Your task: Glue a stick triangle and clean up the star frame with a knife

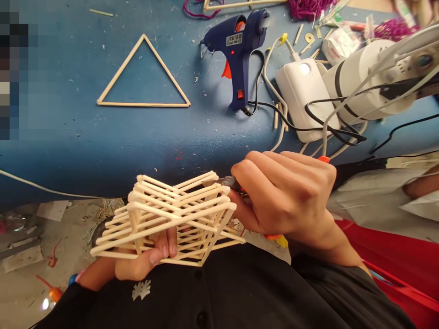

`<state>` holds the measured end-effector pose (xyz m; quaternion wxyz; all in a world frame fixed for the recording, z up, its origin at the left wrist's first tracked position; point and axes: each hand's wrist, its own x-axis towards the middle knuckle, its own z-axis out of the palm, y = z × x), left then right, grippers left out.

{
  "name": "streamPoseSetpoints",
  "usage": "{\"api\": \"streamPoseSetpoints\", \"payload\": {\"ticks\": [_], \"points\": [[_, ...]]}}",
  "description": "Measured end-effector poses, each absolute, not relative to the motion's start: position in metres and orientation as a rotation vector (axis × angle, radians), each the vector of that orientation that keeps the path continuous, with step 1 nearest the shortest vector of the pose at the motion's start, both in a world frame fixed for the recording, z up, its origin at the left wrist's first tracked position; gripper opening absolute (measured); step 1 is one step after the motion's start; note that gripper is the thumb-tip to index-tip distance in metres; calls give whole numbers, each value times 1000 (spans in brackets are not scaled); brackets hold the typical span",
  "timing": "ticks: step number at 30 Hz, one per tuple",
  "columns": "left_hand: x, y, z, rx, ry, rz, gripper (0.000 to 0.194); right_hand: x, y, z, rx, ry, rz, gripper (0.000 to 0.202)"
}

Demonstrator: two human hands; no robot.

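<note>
A latticed frame of pale wooden sticks (176,212), built from crossing zigzag layers, is held just above my lap. My left hand (139,262) grips it from below at the left, with its thumb outside and other fingers showing through the sticks. My right hand (283,192) is closed in a fist around a slim tool with a grey metal tip (230,183). An orange end (323,159) shows behind the knuckles; the fist hides the rest. The tip meets the upper right stick ends, whose joints carry whitish blobs.
On the blue table (144,132) lie a stick triangle (144,105) and a dark blue glue gun (236,59), its red light lit. A white power adapter (305,100), tangled cables and purple yarn (308,7) are at the right. Scraps litter the floor (72,228).
</note>
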<state>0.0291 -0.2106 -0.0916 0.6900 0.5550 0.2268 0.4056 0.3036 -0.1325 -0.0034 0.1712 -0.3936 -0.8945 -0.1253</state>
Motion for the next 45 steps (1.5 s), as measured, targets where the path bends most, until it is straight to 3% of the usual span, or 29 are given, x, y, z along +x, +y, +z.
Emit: {"api": "streamPoseSetpoints", "payload": {"ticks": [29,36,40,45], "points": [[23,-217,-92,1250,596,843,27,316,-142,-11,-1129,-2542,-362,34],[21,-213,-88,1225,622,897,35,356,-131,-10,-1719,-2084,-572,39],[26,-215,-90,1191,631,971,32,352,-142,-3,-1766,-2052,-110,37],[22,-218,-90,1481,649,922,26,318,-157,-7,-1512,-1840,613,18]]}}
